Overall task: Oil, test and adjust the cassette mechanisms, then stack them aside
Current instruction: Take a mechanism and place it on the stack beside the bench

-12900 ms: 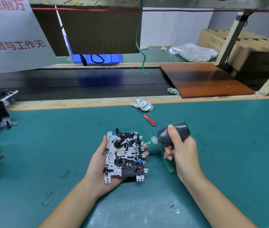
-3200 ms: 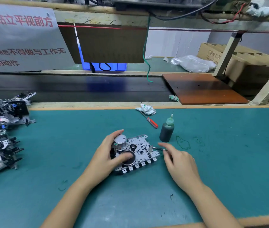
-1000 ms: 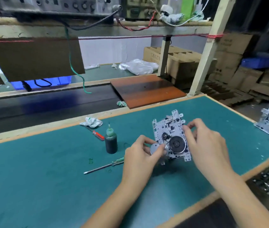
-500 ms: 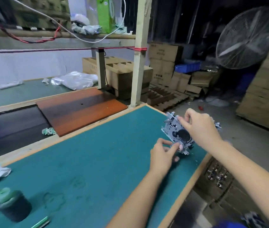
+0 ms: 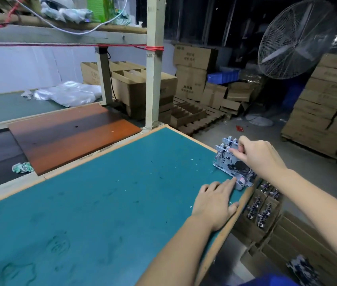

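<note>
— Where does the view sit?
— On the head, wide-angle, looking down and rightward over the counter (image 5: 122, 193), close above both hands.
— Any second view?
— None; nothing is shared.

Bare-metal cassette mechanism (image 5: 226, 159) on matt green mat (image 5: 109, 193), wood-edged.

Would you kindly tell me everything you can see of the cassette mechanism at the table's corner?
The cassette mechanism is a silvery metal plate with punched holes and tabbed edges, a dark round wheel and a small grey cylinder, probably a motor, at its near end. It lies at the right corner of the green table, apparently atop another like it. The right hand pinches its far edge; the left hand, fingers straight, touches the cylinder.
</note>
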Available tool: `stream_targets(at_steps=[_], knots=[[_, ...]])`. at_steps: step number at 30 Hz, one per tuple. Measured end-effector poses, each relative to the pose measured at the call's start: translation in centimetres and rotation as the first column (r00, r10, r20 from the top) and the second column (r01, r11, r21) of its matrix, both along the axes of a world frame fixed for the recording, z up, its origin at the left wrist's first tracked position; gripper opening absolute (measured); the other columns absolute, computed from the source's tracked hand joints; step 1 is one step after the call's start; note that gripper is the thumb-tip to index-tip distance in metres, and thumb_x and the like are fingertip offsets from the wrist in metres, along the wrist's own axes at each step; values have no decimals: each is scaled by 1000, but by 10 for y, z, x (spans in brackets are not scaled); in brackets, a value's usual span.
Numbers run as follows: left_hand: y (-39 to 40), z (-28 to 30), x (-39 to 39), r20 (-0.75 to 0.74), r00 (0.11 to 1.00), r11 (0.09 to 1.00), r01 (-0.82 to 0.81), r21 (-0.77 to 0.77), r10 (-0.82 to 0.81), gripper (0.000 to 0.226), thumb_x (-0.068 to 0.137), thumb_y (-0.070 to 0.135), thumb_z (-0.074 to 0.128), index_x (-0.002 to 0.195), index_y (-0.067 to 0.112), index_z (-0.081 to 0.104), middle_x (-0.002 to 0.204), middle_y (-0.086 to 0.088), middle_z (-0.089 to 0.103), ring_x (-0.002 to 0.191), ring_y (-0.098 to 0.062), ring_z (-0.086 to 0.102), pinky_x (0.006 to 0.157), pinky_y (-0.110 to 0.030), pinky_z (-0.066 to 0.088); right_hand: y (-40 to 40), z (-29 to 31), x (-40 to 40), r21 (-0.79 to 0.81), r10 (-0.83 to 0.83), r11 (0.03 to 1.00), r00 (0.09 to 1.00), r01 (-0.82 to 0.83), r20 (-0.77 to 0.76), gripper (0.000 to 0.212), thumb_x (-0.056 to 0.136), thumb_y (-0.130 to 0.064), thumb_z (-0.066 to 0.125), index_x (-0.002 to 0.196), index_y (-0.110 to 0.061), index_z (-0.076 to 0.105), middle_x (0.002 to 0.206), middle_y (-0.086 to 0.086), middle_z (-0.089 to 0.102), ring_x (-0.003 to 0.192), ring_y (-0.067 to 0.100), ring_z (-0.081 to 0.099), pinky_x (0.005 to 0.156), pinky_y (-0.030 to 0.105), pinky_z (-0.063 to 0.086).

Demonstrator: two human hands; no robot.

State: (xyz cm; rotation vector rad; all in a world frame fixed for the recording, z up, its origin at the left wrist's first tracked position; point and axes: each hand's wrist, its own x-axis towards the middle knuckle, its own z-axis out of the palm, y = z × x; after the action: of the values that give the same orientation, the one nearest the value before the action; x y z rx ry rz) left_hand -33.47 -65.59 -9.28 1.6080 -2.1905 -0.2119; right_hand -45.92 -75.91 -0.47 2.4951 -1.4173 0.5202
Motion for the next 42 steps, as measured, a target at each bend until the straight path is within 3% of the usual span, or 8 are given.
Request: stream_targets(at_steps=[7,11,15,19,22,32,36,42], knots=[[-9,-5,-5,11,1000,1000,-15,4,15,60,101,39,31,153,20,7,157,-2,23,141,-21,19,114,-34,13,-13,3,2,-69,8,997,987,-20,-162,32,95,-45,46,81,-17,39,64,-1,54,58,23,47,56,33,41],[-7,-1,-5,-118,991,997,-64,-48,58,58,99,37,40,150,13,22,152,-9,32,143,-22,22,117,-32,10,14,22,15,-221,-39,975,964,-22,-264,27,95,-44,46,101,-18,46,98,-1,55,91,19,54,58,27,35],[24,10,16,-446,866,949,-300,-100,227,31,94,24,50,123,13,54,116,-8,60,111,-24,50,96,-32,35,90,24,45,-146,209,967,978,-207,-1,18,89,-36,58,88,-18,56,76,-8,51,79,19,57,56,28,28],[103,13,71,-529,795,916,-394,-79,296,16,88,15,55,103,13,58,97,-2,63,92,-24,56,85,-41,45,176,10,85,15,424,898,875,-439,232,17,88,-38,58,88,-22,54,64,-14,41,63,10,49,55,30,34],[194,18,127,-563,727,853,-517,-73,393,17,88,16,60,102,26,57,101,11,64,95,-11,57,86,-24,43,239,-2,124,64,564,784,751,-618,344,22,88,-44,50,89,-23,49,65,-16,38,55,7,36,52,31,40],[519,53,233,-351,375,354,-927,-123,858,10,82,27,70,74,20,71,79,15,65,81,0,54,77,-9,37,443,-32,292,286,912,162,254,-945,322,28,95,-49,41,99,-24,53,91,-8,57,86,10,51,71,27,32],[612,63,243,-82,225,208,-962,-179,971,45,82,43,44,87,13,76,90,-3,69,86,-17,62,82,-31,45,525,-37,345,326,908,-11,127,-945,400,23,95,-37,49,109,-20,53,101,-3,58,97,15,51,77,31,36],[688,80,268,18,-156,-145,-952,-268,988,30,79,19,77,105,9,67,95,-10,63,87,-34,62,76,-43,47,619,-29,421,426,764,-92,211,-900,610,41,93,-36,54,126,-12,49,117,11,56,106,27,53,91,34,36]])
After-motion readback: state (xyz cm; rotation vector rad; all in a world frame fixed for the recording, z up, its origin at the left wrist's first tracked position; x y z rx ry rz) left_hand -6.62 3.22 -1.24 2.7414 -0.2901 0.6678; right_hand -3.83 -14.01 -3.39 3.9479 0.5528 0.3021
